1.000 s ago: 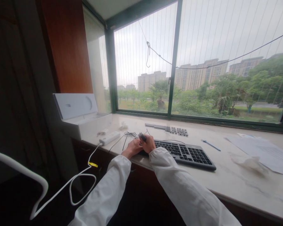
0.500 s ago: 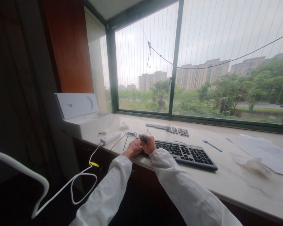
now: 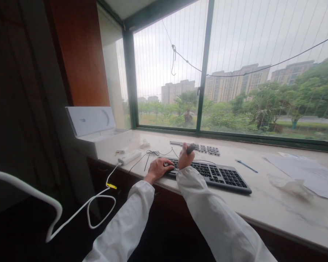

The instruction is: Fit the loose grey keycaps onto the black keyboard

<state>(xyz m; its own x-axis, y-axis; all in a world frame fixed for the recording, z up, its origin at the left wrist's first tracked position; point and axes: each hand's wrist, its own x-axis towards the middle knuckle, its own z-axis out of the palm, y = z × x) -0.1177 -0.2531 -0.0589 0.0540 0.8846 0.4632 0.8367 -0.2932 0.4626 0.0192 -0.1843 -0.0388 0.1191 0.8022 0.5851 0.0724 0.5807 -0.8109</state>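
Observation:
A dark keyboard (image 3: 232, 178) lies along the counter's front edge. At its left end rests my left hand (image 3: 157, 169), thumb and fingers apart, the fingertips touching the keyboard's left part. My right hand (image 3: 185, 159) is closed around a short dark tool (image 3: 191, 148) with a thick handle, raised above the keyboard. What kind of tool it is cannot be made out, and its lower part is hidden by the fist. Behind the keyboard, loose dark keycaps (image 3: 207, 149) lie in rows near the window.
An open white box (image 3: 98, 145) stands at the left. Near it are a white power strip (image 3: 129, 157) with a white cord and a bundled black cable (image 3: 153, 153). A blue pen (image 3: 246, 166), a crumpled tissue (image 3: 292, 186) and paper sheets (image 3: 311, 173) lie at the right.
My right hand has lifted away from my left hand, up and to the right, with the dark tool in it. My left hand has loosened and now lies on the keyboard's left end.

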